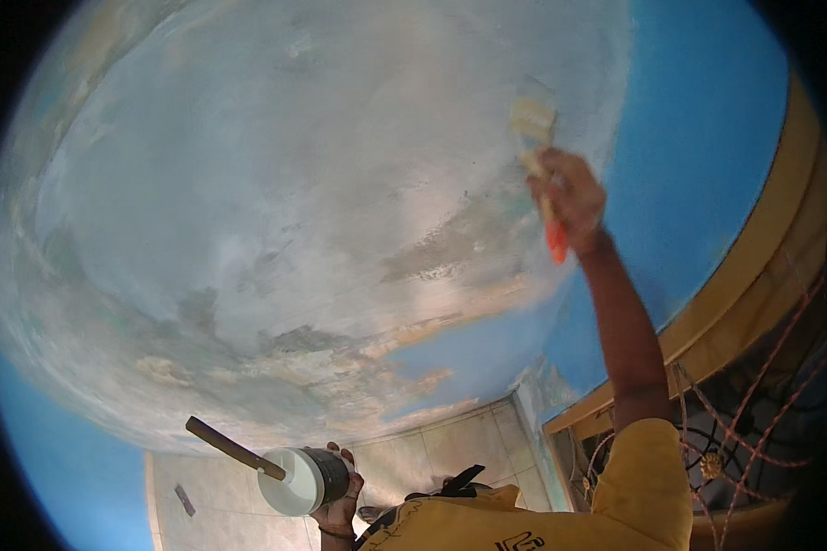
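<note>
painted wall (248, 184): broad matte field of grey and dusty pink, cloud-like; rougher, crusty-looking streaks of cream and dull brown lower down; flat blue at either side. flat paintbrush (533, 118) up at the wall's right part, wide pale bristles pointing upward, orange-red handle end below; blurred, so i cannot tell whether the tips touch the surface. right grip (576, 197) closed around the brush's handle, fingers curled, arm extended from a yellow shirt (641, 491). left grip (346, 491) low down, clamped on a round tub (331, 473), fingers bent about its dark outer side. tub tilted, mouth pale and circular; a flat brown wooden stick (234, 447) juts out past the rim. beneath, pale floor tiles (211, 528), thin joints.
</note>
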`<state>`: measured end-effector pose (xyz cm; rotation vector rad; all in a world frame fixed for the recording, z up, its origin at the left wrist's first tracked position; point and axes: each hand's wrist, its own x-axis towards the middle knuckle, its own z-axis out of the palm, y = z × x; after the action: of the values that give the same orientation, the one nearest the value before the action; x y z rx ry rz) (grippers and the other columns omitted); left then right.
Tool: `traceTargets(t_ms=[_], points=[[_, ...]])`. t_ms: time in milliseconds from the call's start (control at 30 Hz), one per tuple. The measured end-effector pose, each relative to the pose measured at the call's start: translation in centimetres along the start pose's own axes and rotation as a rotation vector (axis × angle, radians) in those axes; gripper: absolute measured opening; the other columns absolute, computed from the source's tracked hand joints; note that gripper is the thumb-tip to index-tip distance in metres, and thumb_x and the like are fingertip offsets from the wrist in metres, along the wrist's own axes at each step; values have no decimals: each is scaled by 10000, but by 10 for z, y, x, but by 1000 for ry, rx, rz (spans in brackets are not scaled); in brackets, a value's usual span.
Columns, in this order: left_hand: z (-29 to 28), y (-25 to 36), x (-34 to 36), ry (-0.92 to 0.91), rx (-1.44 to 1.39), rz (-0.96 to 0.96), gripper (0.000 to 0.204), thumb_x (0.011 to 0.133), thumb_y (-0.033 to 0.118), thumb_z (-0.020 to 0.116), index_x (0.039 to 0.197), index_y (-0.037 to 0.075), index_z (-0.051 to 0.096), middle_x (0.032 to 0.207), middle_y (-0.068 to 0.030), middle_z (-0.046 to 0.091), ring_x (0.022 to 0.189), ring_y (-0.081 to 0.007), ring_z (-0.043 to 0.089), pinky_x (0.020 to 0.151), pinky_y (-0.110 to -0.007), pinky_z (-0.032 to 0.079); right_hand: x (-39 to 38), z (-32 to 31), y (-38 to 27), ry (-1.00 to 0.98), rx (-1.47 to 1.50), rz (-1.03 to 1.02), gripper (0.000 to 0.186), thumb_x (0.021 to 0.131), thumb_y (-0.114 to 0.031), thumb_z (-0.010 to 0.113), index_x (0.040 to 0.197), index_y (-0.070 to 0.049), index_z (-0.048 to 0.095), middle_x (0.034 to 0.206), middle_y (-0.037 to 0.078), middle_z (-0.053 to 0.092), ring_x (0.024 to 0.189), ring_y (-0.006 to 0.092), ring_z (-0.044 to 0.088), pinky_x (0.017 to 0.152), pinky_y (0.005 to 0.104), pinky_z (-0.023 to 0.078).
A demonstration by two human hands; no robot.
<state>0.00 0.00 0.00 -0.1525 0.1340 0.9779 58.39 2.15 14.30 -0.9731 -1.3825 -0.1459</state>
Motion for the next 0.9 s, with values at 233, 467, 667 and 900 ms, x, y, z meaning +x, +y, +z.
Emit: traceTargets(t_ms=[233, 467, 667, 900], points=[[-25, -62, 43, -70, -94, -18, 570, 820, 448, 676, 1328, 204, 590, 1459, -148, 450, 1372, -355, 361, 956, -618, 399, -67, -25, -20, -611, -673, -254, 246, 682, -78, 764, 917, -125, 705, 1085, 78, 651, 1019, 269, 648, 824, 364, 573], [-14, -57, 41, -61, -53, -25, 576, 813, 451, 685, 1328, 210, 591, 1455, -142, 464, 1354, -351, 385, 960, -595, 400, 82, -76, -45, -414, -646, -514, 282, 760, -22, 782, 1001, -89, 651, 956, 83, 680, 916, 282, 671, 824, 407, 551], [-8, -61, 40, -69, -102, -48, 543, 848, 435, 660, 1352, 250, 577, 1456, -133, 454, 1365, -364, 371, 981, -610, 386, 141, -87, -96, 146, -913, -730, 198, 763, 15, 747, 919, -84, 677, 954, 93, 706, 911, 269, 690, 794, 370, 566], [-5, -59, 41, -41, -197, -84, 482, 919, 440, 601, 1376, 290, 558, 1466, -149, 422, 1374, -426, 363, 983, -677, 391, 24, 81, -24, -72, 120, -223, 198, 920, -138, 690, 1098, -66, 643, 1066, 73, 662, 1000, 212, 641, 884, 361, 529]])
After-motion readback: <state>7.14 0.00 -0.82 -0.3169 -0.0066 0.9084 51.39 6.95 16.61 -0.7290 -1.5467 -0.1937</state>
